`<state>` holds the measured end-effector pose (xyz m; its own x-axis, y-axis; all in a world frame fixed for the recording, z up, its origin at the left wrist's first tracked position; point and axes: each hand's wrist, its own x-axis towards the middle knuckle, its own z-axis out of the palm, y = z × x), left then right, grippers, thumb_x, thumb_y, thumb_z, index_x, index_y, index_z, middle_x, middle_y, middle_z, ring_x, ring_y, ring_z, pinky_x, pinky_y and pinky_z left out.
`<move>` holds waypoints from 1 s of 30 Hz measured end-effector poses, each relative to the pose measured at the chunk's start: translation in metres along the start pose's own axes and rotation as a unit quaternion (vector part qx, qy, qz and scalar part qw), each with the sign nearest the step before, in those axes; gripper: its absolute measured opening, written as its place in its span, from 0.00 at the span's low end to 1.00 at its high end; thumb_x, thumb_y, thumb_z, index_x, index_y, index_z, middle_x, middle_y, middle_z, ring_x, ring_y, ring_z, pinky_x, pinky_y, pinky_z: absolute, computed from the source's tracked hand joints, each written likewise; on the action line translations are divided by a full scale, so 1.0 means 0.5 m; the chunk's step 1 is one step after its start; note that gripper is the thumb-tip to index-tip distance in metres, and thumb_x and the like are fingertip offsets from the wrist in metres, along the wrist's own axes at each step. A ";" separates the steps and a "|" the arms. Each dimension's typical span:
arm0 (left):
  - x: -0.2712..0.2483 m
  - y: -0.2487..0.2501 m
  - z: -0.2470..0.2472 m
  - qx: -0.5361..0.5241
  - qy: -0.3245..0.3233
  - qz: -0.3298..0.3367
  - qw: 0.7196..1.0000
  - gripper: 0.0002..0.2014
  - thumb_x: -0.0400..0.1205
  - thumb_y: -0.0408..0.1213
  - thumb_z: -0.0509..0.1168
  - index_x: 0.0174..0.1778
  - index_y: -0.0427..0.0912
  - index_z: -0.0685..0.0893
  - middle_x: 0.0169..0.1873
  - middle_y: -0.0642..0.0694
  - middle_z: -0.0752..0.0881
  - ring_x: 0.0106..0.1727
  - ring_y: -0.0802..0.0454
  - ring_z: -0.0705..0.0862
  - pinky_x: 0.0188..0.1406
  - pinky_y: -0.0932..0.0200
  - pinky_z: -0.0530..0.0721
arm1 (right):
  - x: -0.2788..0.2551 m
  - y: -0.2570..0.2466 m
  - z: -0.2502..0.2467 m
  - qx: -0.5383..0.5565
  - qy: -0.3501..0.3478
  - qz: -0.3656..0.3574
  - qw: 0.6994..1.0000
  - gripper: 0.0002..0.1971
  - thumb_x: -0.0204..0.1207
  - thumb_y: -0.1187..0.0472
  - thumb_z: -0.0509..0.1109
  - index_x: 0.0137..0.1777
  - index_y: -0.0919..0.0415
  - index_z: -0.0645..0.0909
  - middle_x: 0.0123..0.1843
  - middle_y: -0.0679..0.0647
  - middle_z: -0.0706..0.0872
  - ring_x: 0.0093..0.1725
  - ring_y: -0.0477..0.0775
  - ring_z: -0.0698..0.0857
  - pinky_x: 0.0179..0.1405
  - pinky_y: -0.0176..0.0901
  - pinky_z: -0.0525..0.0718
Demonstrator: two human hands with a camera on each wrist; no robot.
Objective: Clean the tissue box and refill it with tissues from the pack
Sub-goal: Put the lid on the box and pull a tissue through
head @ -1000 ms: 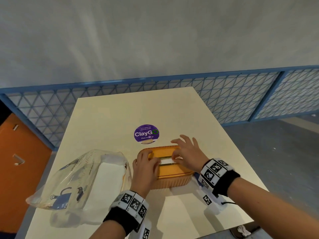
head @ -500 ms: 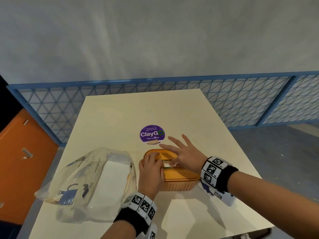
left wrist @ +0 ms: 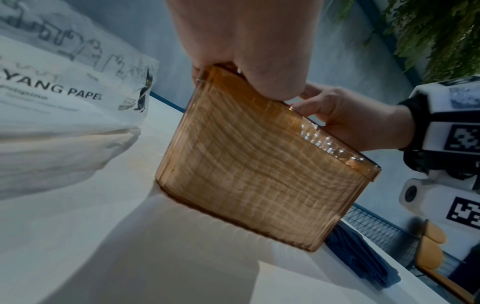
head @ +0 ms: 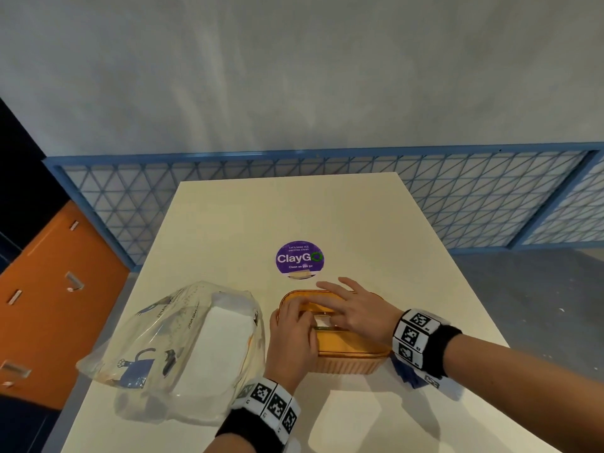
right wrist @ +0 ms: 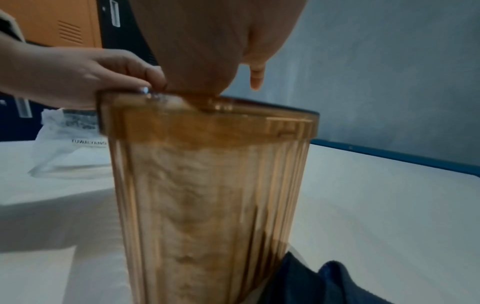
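Observation:
The orange see-through tissue box [head: 349, 349] stands on the table with its lid on and is packed with tissues, as the left wrist view [left wrist: 259, 164] shows. A strip of white tissue [head: 322, 322] shows at the lid's slot. My left hand [head: 294, 331] lies on the lid's left end, its bent fingers reaching the slot; whether they pinch the tissue is hidden. My right hand [head: 353, 313] rests flat on the lid with fingers spread. The tissue pack [head: 196, 338], a clear printed bag holding a white stack, lies just left of the box.
A dark blue cloth [head: 403, 374] lies against the box's right side under my right wrist. A purple round sticker [head: 299, 259] is on the cream table [head: 294, 207] behind the box. Blue mesh railing runs behind the table, and orange lockers stand at left.
My right hand has slid left along the lid toward the slot and its fingers have spread. My left hand stays on the lid's left end. The camera view has shifted.

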<state>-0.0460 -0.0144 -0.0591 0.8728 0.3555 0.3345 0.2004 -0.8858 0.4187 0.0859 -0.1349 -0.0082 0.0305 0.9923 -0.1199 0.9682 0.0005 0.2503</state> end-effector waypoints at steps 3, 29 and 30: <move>-0.002 -0.004 0.003 -0.003 -0.006 -0.005 1.000 0.06 0.69 0.33 0.66 0.40 0.45 0.84 0.57 0.47 0.83 0.62 0.53 0.76 0.58 0.49 0.81 | -0.001 -0.006 -0.001 -0.005 -0.020 -0.009 1.000 0.16 0.66 0.54 0.79 0.54 0.52 0.87 0.76 0.53 0.75 0.76 0.63 0.73 0.70 0.63 0.75; -0.010 0.005 0.005 -0.014 0.035 -0.004 0.999 0.11 0.71 0.38 0.55 0.34 0.44 0.84 0.51 0.43 0.85 0.57 0.51 0.74 0.48 0.45 0.86 | 0.002 -0.073 -0.064 0.189 -0.144 0.364 0.900 0.12 0.79 0.66 0.65 0.56 0.53 0.85 0.86 0.51 0.52 0.84 0.63 0.45 0.78 0.75 0.48; -0.011 0.004 0.005 -0.014 0.034 -0.002 0.999 0.11 0.71 0.38 0.56 0.34 0.45 0.84 0.52 0.42 0.85 0.57 0.50 0.75 0.48 0.45 0.86 | -0.003 -0.068 -0.068 0.198 -0.141 0.356 0.902 0.12 0.79 0.67 0.64 0.55 0.53 0.85 0.85 0.50 0.52 0.84 0.63 0.44 0.78 0.75 0.47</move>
<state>-0.0493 -0.0188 -0.0619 0.8395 0.3799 0.3885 0.1909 -0.8756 0.4437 0.0445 -0.1323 0.0160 0.6879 0.6528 -0.3172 0.6892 -0.7246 0.0035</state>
